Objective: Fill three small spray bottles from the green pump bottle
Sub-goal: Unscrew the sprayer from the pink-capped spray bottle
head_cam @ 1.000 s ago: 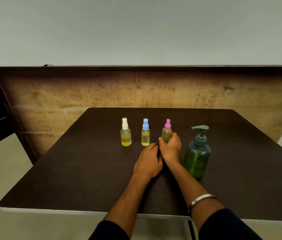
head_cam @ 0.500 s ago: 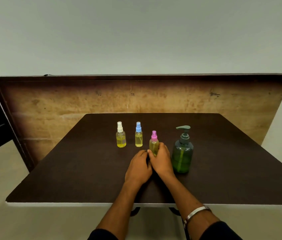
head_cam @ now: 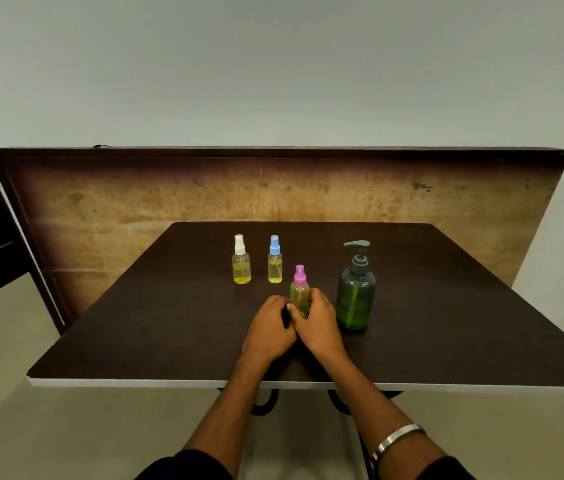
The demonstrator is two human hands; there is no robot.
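Holding the pink-capped spray bottle (head_cam: 299, 289) upright, my right hand (head_cam: 318, 323) has its fingers and thumb curled round the lower body, so the bottle's long axis runs straight up out of the grip and the cap stands clear above the knuckles. My left hand (head_cam: 268, 332) sits just beside it, fingers bent and touching the bottle's left side or the right thumb; I cannot tell whether it actually holds anything. Both hands are close, but the left is the free one, so I judge it best placed to reach up and twist the cap off. This bottle sits nearer the front edge of the table (head_cam: 135, 323) than the white-capped spray bottle (head_cam: 241, 261) and blue-capped spray bottle (head_cam: 275, 261), which stand toward the back edge. Just right of my hand stands the green pump bottle (head_cam: 356, 292). My bottle is clear, with yellowish liquid visible in its body.
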